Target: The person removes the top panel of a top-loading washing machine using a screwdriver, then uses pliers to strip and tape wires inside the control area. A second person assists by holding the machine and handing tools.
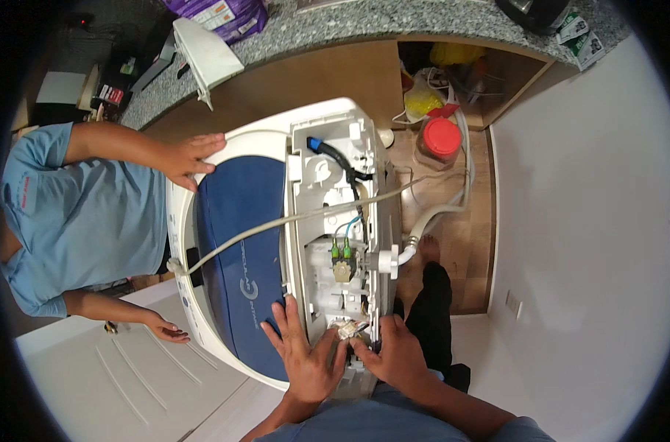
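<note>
A white top-loading washing machine (258, 136) with a blue lid (250, 254) stands in front of me, its rear control compartment uncovered. My left hand (311, 365) has its outer fingers spread on the lid's edge, while its thumb and forefinger close around a small white wire connector (346, 328). My right hand (401, 359) lies over the compartment's outer edge, its thumb beside the connector and the wires; what its fingers grip is hidden. Farther along sit a water inlet valve (343, 269) with green terminals and a black cable with a blue end (316, 145).
A co-worker in a light blue shirt (99, 214) stands at left, one hand (193, 158) on the machine. A beige cord (298, 217) crosses the lid. The inlet hose (423, 225) leads off right near a red-lidded jar (441, 140). A white panel (206, 59) rests on the granite counter (335, 26).
</note>
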Available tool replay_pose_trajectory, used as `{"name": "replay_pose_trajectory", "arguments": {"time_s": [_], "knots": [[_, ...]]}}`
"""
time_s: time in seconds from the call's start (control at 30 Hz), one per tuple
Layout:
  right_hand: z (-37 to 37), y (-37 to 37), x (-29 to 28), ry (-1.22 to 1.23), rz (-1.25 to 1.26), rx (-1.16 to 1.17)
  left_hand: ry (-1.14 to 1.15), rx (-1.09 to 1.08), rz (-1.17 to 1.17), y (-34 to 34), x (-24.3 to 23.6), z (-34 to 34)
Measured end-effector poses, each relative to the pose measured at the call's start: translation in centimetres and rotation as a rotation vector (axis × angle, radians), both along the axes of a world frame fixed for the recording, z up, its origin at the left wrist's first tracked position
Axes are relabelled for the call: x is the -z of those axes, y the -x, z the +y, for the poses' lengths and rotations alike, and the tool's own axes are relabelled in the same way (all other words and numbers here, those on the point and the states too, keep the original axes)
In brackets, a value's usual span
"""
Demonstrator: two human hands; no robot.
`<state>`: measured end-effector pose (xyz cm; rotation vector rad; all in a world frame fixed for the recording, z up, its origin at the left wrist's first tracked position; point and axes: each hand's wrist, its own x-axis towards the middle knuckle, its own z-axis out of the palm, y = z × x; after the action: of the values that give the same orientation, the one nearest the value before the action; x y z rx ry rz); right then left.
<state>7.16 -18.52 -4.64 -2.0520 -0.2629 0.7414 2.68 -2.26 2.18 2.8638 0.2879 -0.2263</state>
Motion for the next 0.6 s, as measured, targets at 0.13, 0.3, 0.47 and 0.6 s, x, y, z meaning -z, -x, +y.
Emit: {"name": "replay_pose_trajectory", "arguments": {"time_s": [0.13,0.3,0.47,0.6], "knots": [[-0.2,-0.1,0.1,-0.002,0.010,-0.034,-0.029,-0.006,0.010,-0.3,0.1,-0.1],[0.0,-0.4,-0.2,0.037,0.036,-0.057,-0.008,-0.034,0.007,-0.5,-0.3,-0.2],[0.0,-0.5,0.0,0.020,0.042,-0.041,0.097,-0.021,0.004,-0.5,-1.4,0.9],[-0.1,0.0,0.0,0.024,0.012,-0.032,0.041,-0.044,-0.035,-1.7,-1.8,2.4]]}}
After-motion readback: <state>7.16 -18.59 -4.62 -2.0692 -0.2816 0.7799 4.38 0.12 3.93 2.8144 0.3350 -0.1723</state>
